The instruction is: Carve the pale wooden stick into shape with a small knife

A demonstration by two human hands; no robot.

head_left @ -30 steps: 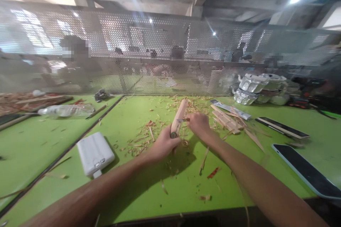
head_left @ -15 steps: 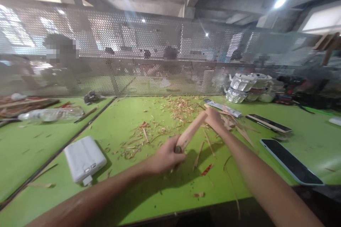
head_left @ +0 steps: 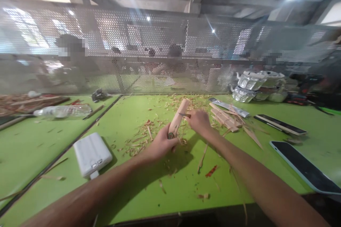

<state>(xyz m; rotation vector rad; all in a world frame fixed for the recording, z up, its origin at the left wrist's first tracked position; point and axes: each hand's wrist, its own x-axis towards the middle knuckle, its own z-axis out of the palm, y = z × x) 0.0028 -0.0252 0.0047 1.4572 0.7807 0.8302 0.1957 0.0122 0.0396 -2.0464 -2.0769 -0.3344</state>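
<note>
A pale strip of wood points up and away from me, its lower end wrapped by my left hand. A dark round spot shows beside the thumb; I cannot tell what it is. My right hand is closed around the handle of a small knife, most of which the fingers hide. The knife's short blade lies across the upper part of the wood. Curled wood shavings are scattered on the green table around and beyond both hands.
At left lie a white power bank and a clear plastic bottle. Wood strips, a black flat bar and a phone lie at right. Silver containers stand by a perforated metal screen, near a power drill.
My right hand has come back from the wood's far end towards me, and the knife blade now shows. The wood is steeper. The view has shifted, so everything sits further right.
</note>
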